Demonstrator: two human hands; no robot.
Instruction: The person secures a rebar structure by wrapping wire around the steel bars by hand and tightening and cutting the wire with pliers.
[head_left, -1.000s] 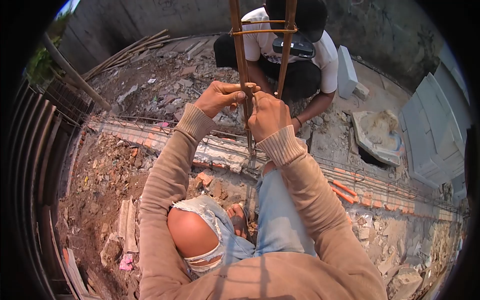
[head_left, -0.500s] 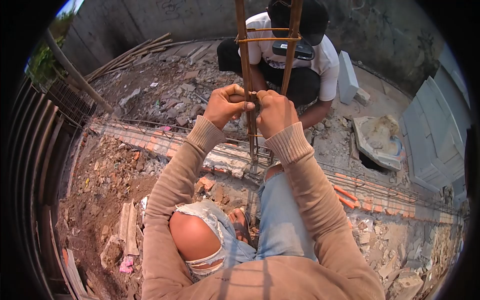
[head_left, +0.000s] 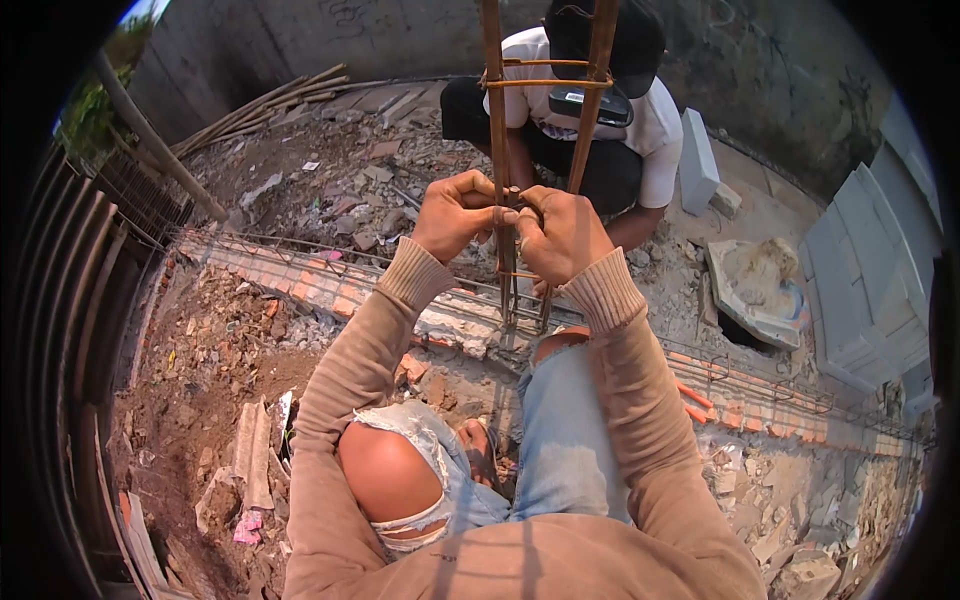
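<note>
An upright column of rusty steel rebar [head_left: 497, 120] stands in front of me, with thin stirrups [head_left: 547, 83] bent around its bars. My left hand [head_left: 455, 215] pinches at the near left bar, its thumb lying across the front. What sits in that pinch is too small to make out. Close beside it, my right hand [head_left: 565, 235] is closed, its thumb and curled fingertips almost meeting my left thumb at the bar. Anything inside the right fingers is hidden. Below both hands, another stirrup [head_left: 520, 274] circles the bars near the column's foot.
Beyond the column a person in a white shirt [head_left: 655, 140] and black cap crouches. A low brick footing [head_left: 320, 285] with long rebar crosses the ground. Grey blocks [head_left: 865, 280] are stacked right, near a broken basin [head_left: 755, 290]. Rubble [head_left: 230, 350] lies around; bamboo poles [head_left: 265, 110] rest behind.
My right hand has turned and shifted slightly right and down, its thumb now showing. My left hand stays at the bar. The view has moved slightly.
</note>
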